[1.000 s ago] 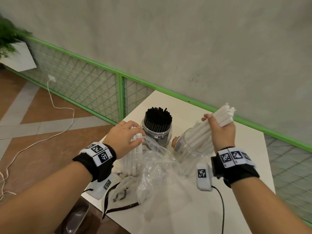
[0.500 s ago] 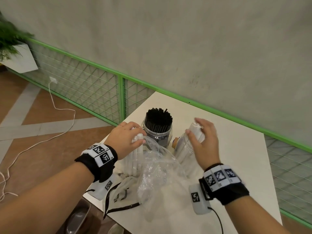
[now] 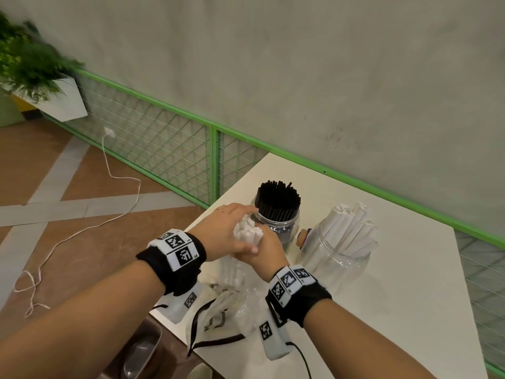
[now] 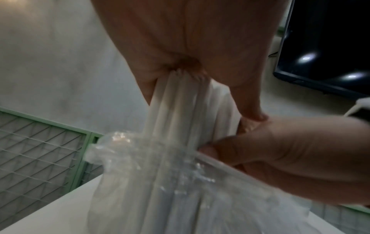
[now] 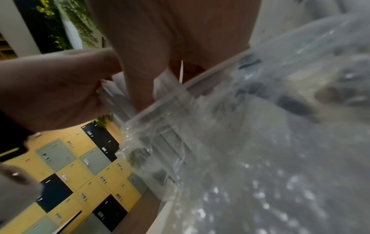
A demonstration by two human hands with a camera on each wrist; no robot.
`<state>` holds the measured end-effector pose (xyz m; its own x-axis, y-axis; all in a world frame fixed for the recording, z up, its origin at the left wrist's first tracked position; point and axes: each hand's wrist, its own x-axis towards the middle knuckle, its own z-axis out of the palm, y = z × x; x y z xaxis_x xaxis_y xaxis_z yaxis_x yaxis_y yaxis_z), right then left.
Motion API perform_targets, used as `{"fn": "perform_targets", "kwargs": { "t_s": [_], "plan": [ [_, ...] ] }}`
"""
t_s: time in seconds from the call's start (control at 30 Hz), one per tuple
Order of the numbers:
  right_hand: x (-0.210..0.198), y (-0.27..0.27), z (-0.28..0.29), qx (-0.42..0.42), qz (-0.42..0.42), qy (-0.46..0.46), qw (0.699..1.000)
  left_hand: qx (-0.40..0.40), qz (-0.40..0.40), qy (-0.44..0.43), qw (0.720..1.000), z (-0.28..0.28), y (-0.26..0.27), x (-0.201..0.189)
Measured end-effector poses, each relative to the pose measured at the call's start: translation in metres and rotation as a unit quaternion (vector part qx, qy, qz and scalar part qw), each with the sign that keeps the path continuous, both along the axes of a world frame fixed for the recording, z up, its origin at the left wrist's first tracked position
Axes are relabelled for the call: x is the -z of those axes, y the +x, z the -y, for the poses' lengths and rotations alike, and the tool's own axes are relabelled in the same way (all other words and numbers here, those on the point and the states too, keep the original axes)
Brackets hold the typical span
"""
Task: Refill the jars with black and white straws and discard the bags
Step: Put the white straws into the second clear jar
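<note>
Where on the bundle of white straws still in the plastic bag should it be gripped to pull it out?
Grip the white straws at their exposed upper ends, from above: they stand upright, and the plastic bag wraps their lower lengths. Both the left hand and right hand already hold there.

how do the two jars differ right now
The black-straw jar is packed tight with thin black straws standing upright; the white-straw jar holds fewer, thicker white straws leaning loosely. The black-straw jar sits farther back, right behind the hands; the white-straw jar stands apart to the right. Both are clear, lidless and upright.
</note>
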<state>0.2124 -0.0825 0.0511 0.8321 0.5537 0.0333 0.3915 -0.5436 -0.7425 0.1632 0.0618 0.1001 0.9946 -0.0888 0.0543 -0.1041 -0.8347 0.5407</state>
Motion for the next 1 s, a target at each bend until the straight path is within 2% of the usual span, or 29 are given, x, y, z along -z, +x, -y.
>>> {"fn": "perform_targets", "kwargs": {
  "t_s": [0.07, 0.23, 0.37, 0.53, 0.7, 0.87, 1.0],
  "plan": [
    [0.003, 0.006, 0.002, -0.007, 0.019, -0.004, 1.000, 0.014, 0.009, 0.017, 1.000, -0.008, -0.001, -0.001],
    [0.002, 0.006, 0.011, -0.003, -0.035, 0.067, 0.997, 0.006, 0.050, 0.081, 0.995, -0.016, -0.004, 0.007],
    [-0.013, 0.006, 0.020, -0.006, -0.080, 0.171, 0.982, -0.009, 0.087, 0.086, 0.992, -0.010, -0.004, 0.009],
    [-0.069, 0.006, 0.045, 0.075, -0.089, 0.283, 0.952, -0.032, 0.084, 0.112, 0.990, -0.011, -0.003, 0.009],
    [-0.135, 0.022, 0.100, 0.101, -0.017, 0.412, 0.905, -0.026, 0.091, 0.105, 0.990, -0.009, -0.002, 0.012],
    [-0.163, 0.045, 0.159, 0.189, 0.037, 0.428, 0.883, -0.027, 0.102, 0.112, 0.988, 0.001, 0.001, 0.009],
    [-0.138, 0.061, 0.168, 0.235, 0.021, 0.379, 0.895, -0.022, 0.113, 0.112, 0.987, 0.006, 0.001, 0.009]
  ]
}}
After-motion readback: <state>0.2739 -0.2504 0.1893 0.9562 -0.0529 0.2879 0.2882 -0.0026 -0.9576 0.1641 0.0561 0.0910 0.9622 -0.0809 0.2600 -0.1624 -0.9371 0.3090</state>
